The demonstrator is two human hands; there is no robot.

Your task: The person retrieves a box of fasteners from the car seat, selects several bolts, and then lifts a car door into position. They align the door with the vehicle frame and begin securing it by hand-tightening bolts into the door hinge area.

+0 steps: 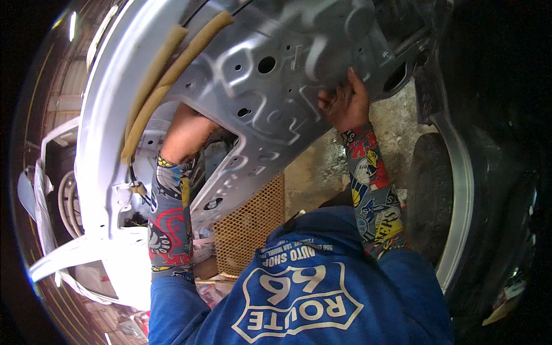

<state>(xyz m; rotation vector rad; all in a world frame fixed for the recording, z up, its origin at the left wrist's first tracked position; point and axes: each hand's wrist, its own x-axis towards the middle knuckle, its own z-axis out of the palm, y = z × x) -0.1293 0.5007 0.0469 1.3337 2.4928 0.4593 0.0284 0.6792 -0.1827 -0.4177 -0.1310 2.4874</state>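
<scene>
A bare silver-grey car door (276,92) with stamped ridges and several holes fills the upper middle. My left hand (192,131) reaches through a large opening in its inner panel, and the fingers are hidden inside the door. Toward the right, my right hand (348,104) rests at the door's edge. One finger points up along the metal while the others bend loosely apart, and I see nothing in them. Two cables in tan foam sleeves (167,77) run down the door's left part, close to my left forearm.
Below the door stands a tan perforated mesh panel (253,221). A dark tire (432,195) and a curved pale body edge (460,195) are at the right. Stained concrete floor (316,169) shows between. Another pale car part with a window-like opening (92,279) lies at lower left.
</scene>
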